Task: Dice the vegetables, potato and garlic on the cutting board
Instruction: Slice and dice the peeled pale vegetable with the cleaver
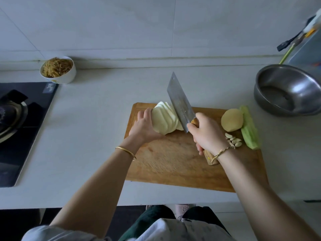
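Observation:
A pale cabbage wedge lies on the far left part of the wooden cutting board. My left hand grips its left side, fingers curled round it. My right hand holds the wooden handle of a cleaver, whose blade rests in the right end of the cabbage, with cut slices fanned beside it. A peeled potato, several garlic cloves and a green celery stalk lie at the board's right edge.
A steel bowl stands on the counter at the far right. A white bowl of shredded food sits at the back left beside a black gas hob. The counter's front edge runs just below the board.

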A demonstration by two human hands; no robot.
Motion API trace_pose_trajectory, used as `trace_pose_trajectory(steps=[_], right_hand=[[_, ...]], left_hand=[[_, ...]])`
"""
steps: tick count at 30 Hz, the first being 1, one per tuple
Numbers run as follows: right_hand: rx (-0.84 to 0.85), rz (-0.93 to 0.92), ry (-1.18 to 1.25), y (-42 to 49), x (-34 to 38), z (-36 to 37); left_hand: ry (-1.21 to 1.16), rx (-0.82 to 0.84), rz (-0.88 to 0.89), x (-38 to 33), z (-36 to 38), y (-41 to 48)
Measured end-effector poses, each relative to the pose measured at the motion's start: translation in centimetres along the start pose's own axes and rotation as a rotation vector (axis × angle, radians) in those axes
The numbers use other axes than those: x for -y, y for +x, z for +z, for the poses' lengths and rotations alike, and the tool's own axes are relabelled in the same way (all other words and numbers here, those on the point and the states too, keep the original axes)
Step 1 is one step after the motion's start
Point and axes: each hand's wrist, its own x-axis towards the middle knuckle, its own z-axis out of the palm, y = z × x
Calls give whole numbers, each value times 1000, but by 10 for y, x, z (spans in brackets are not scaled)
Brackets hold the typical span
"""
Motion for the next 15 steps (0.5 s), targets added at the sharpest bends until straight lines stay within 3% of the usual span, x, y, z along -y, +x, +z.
trace_pose_trajectory(steps=[9,15], right_hand=[[48,-2,-68,-3,-3,3],[104,-42,-65,-3,-4,4]], left_hand=[[-91,147,54,-6,4,21],[-97,42,138,1,10,16]])
